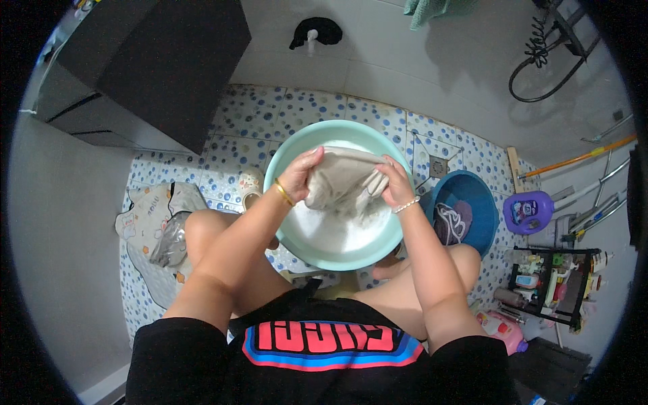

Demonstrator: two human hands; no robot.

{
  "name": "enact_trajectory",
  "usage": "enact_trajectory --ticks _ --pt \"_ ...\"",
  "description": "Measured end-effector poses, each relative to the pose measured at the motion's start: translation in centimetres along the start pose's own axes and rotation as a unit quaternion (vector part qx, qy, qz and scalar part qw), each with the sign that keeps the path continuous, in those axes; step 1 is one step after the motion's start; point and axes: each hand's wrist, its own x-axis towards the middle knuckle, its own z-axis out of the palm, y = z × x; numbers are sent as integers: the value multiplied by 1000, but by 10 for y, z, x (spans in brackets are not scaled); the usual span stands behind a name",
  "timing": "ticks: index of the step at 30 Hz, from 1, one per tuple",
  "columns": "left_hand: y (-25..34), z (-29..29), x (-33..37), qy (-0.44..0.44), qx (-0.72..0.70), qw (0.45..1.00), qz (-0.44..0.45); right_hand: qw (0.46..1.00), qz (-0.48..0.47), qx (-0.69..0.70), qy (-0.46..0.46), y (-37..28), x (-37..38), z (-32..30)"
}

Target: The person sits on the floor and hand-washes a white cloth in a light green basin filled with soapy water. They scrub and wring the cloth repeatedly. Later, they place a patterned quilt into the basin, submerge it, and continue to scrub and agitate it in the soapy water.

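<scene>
Between my hands hangs a wet beige cloth (347, 177), lifted over a round mint-green basin (341, 260). White suds (324, 229) lie in the basin, and the cloth's lower part dips toward them. My left hand (300, 177) grips the cloth at its left side; a gold bangle circles that wrist. At the right upper corner my right hand (397, 181) pinches the edge, fingers closed over it; a beaded bracelet is on this wrist. The cloth's exact kind of garment cannot be made out.
A blue tub (482, 223) holding a dark shoe with white laces (452, 223) stands at the right. Farther right are a purple detergent jug (528, 212) and a black bottle rack (547, 310). A patterned fabric (158, 209) lies at left, near a pale clog (252, 183).
</scene>
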Motion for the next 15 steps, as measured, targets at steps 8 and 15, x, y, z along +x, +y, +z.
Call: enact_trajectory --ticks 8,15 --pt "-64 -44 46 141 -35 986 78 725 -435 -533 -35 19 -36 112" --pt "-56 -41 46 177 -15 984 20 733 -431 -523 67 28 -16 115"
